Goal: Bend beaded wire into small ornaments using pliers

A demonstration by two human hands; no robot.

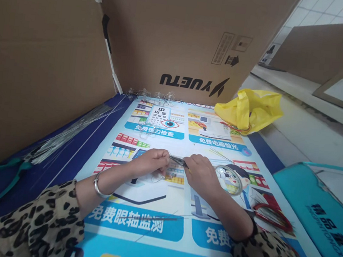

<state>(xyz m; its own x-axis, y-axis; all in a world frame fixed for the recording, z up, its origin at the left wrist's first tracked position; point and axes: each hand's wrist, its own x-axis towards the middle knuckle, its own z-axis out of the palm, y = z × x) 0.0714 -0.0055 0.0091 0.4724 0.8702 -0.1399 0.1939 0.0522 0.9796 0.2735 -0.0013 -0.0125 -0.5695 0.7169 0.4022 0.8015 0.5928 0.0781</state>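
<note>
Over the middle of a printed poster (173, 212), my left hand (154, 162) pinches a thin wire piece, with fine loops hanging just below the fingers. My right hand (201, 174) is wrapped round small pliers (178, 161), whose jaws point left and reach the wire by my left fingertips. The pliers' handles are mostly hidden in the right palm. A round wire coil or ring (229, 180) lies on the poster just right of my right hand.
Large cardboard panels (176, 37) stand behind and left. Green-handled cutters (19, 168) and a wire bundle (67, 132) lie left. Wire pieces (156, 96) sit at the back. A yellow bag (248, 111), red-handled tool (273, 217) and teal box (319, 217) are right.
</note>
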